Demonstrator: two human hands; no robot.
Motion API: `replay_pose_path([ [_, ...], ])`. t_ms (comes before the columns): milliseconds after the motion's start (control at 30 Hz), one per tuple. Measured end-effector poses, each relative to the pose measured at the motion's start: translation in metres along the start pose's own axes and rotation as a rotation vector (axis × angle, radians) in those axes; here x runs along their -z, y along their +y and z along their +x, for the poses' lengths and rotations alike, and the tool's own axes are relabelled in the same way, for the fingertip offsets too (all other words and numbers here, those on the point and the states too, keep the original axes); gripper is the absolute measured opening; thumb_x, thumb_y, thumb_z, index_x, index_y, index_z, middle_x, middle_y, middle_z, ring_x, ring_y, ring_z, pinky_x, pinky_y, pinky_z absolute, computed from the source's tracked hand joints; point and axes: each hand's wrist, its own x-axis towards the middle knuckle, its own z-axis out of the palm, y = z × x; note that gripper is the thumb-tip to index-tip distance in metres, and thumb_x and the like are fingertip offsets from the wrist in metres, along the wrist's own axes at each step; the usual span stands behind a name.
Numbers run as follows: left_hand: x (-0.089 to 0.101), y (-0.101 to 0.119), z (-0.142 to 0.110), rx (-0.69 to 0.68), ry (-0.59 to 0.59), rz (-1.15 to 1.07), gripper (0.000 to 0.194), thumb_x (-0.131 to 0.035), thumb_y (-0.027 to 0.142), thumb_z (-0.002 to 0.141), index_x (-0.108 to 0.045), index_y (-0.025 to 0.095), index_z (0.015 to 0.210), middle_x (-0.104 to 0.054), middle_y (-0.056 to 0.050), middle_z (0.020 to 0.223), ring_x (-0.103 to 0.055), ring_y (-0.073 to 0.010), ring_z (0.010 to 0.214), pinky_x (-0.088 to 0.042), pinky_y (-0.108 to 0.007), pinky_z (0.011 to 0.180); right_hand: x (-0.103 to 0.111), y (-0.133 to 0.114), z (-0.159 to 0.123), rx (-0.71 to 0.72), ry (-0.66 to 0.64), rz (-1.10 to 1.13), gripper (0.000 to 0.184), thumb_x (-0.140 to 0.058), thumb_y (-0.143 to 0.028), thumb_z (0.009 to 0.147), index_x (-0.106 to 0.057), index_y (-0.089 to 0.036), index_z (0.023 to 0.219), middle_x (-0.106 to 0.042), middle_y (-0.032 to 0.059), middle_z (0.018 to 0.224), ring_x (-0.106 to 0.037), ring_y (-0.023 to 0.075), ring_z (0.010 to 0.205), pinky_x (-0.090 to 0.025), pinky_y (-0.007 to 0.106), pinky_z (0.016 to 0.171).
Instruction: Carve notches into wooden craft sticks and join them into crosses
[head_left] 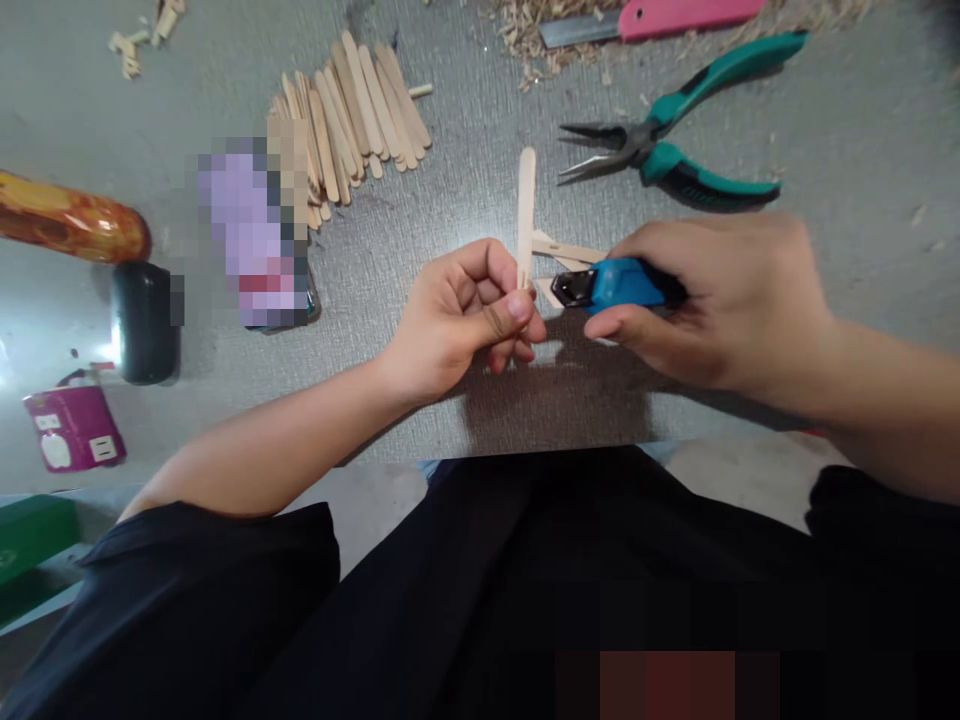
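Between the thumb and fingers of my left hand (476,310) a wooden craft stick (527,200) is pinched near its lower end, standing away from me. A small dark notch or mark shows on it just above the thumb. My right hand (742,300) is wrapped round a blue and black utility knife (626,284), its short blade pointing left, close beside the stick's lower end. Whether the blade touches the stick I cannot tell. Behind the knife a couple of craft sticks (574,250) lie on the table, one with a small slot, partly hidden by the hand.
Needle-nose pliers (645,145) lie open beyond my right hand. A pink-handled cutter (690,18) rests among wood shavings (529,30). Several craft sticks (352,120) are spread at the back left, next to a blurred purple object (251,230). A black case (146,322) and a purple socket block (75,428) sit far left.
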Motion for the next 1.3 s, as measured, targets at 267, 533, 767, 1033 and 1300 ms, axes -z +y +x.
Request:
replay_pose_path([
  [267, 0.001, -0.004, 0.000, -0.002, 0.011, -0.007, 0.062, -0.108, 0.068, 0.086, -0.063, 0.025, 0.096, -0.074, 0.003, 0.074, -0.079, -0.0177, 0.065, -0.061, -0.028, 0.052, 0.001, -0.001, 0.002, 0.008, -0.096, 0.034, 0.095, -0.023, -0.106, 0.108, -0.075, -0.027, 0.092, -0.068, 0.0102, 0.073, -0.061, 0.0286, 0.068, -0.029, 0.044, 0.068],
  [533, -0.001, 0.000, 0.000, -0.040, -0.015, -0.071, 0.062, -0.116, 0.055, 0.077, -0.064, 0.022, 0.079, -0.078, 0.001, 0.072, -0.074, -0.0141, 0.053, -0.054, -0.021, 0.041, 0.001, 0.000, 0.000, 0.063, -0.166, 0.108, 0.094, -0.018, -0.109, 0.106, -0.065, -0.030, 0.086, -0.055, 0.0027, 0.067, -0.043, 0.0241, 0.060, -0.023, 0.041, 0.069],
  [767, 0.004, 0.000, -0.002, -0.024, -0.055, -0.048, 0.053, -0.117, 0.038, 0.075, -0.067, 0.019, 0.073, -0.080, -0.001, 0.070, -0.076, -0.0147, 0.050, -0.049, -0.016, 0.036, -0.008, 0.006, 0.000, 0.163, -0.197, 0.129, 0.088, -0.023, -0.108, 0.108, -0.051, -0.028, 0.082, -0.052, 0.0007, 0.066, -0.042, 0.0198, 0.056, -0.022, 0.039, 0.064],
  [1033, 0.005, -0.007, -0.004, -0.101, -0.109, 0.020, 0.054, -0.114, 0.039, 0.080, -0.065, 0.019, 0.073, -0.077, 0.000, 0.073, -0.076, -0.0134, 0.054, -0.062, -0.020, 0.048, -0.011, 0.006, -0.002, 0.215, -0.195, 0.160, 0.088, -0.023, -0.105, 0.110, -0.055, -0.028, 0.084, -0.053, 0.0020, 0.066, -0.042, 0.0206, 0.057, -0.022, 0.039, 0.064],
  [1300, 0.000, -0.010, -0.005, -0.176, -0.047, 0.093, 0.058, -0.113, 0.036, 0.082, -0.058, 0.020, 0.073, -0.074, 0.001, 0.073, -0.074, -0.0121, 0.054, -0.057, -0.021, 0.047, -0.008, -0.005, -0.001, 0.128, -0.255, 0.148, 0.090, -0.009, -0.110, 0.104, -0.044, -0.030, 0.084, -0.047, 0.0023, 0.068, -0.041, 0.0218, 0.062, -0.020, 0.040, 0.067],
])
